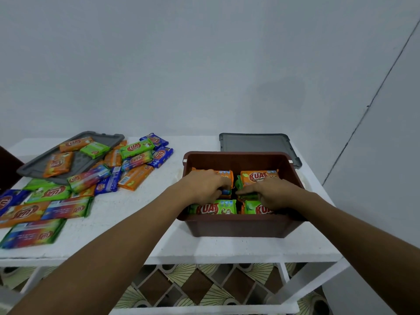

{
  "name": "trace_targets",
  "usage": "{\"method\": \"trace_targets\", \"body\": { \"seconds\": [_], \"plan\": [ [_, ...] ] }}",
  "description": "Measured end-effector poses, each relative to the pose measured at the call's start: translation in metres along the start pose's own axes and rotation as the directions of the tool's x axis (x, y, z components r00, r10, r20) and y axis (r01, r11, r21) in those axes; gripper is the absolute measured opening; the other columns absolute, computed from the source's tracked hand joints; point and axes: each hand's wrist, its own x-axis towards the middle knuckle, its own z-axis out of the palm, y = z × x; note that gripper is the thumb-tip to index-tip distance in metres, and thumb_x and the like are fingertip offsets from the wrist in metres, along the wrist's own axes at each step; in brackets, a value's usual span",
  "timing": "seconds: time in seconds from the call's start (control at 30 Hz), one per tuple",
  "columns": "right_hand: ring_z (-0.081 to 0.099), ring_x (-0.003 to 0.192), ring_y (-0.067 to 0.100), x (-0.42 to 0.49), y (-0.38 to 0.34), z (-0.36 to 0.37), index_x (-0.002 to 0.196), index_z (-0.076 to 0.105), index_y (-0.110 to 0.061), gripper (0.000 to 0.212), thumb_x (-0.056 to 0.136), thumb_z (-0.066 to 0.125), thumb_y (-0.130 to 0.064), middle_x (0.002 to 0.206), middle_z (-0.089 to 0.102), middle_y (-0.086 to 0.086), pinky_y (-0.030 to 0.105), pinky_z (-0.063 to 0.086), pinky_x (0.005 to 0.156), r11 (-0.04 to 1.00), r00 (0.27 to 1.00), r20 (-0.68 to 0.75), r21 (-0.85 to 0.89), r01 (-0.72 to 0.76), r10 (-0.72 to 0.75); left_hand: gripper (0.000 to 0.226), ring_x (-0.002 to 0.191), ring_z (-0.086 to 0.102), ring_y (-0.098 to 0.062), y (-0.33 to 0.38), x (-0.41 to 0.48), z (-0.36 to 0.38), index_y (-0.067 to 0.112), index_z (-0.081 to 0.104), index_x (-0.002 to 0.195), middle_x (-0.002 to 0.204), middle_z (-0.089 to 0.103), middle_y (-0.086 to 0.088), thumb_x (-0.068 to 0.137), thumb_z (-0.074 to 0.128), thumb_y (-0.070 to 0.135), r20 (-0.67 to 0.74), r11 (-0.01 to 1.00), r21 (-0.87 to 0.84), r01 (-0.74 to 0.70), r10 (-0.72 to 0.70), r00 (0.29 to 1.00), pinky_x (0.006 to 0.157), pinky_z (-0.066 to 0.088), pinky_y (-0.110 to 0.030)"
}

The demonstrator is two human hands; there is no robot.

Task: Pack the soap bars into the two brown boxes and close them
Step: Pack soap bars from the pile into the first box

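An open brown box stands on the white table, right of the middle. Inside it lie wrapped soap bars: an orange one at the back right and green ones along the front. Both hands reach into the box. My left hand has its fingers curled on an orange soap bar at the box's centre left. My right hand presses its fingers on a green soap bar at the centre right. A heap of loose soap bars covers the table's left half.
A grey lid lies behind the box. Another grey lid lies at the back left with several bars on it. A dark brown object shows at the left edge. The wall rises right behind the table.
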Motion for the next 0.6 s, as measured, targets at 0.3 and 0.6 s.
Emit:
{"method": "trace_targets", "body": {
  "seconds": [0.3, 0.6],
  "plan": [
    [0.056, 0.106, 0.028, 0.001, -0.008, -0.019, 0.132, 0.04, -0.059, 0.048, 0.095, 0.039, -0.028, 0.13, 0.053, 0.006, 0.037, 0.042, 0.079, 0.972, 0.989, -0.115, -0.202, -0.118, 0.096, 0.053, 0.107, 0.055, -0.028, -0.012, 0.01, -0.007, 0.043, 0.038, 0.136, 0.129, 0.049, -0.002, 0.092, 0.057, 0.02, 0.053, 0.998, 0.069, 0.004, -0.008, 0.999, 0.072, 0.047, -0.04],
    [0.057, 0.102, 0.024, 0.009, -0.016, -0.024, 0.138, 0.036, -0.056, 0.054, 0.097, 0.036, -0.021, 0.135, 0.053, 0.004, 0.031, 0.041, 0.067, 0.941, 0.998, 0.01, -0.335, -0.048, 0.055, 0.051, 0.107, 0.055, -0.027, -0.016, 0.018, -0.003, 0.041, 0.04, 0.134, 0.123, 0.049, -0.002, 0.092, 0.057, 0.019, 0.072, 1.0, -0.012, 0.013, -0.012, 0.997, 0.076, 0.05, -0.04]
  ]
}}
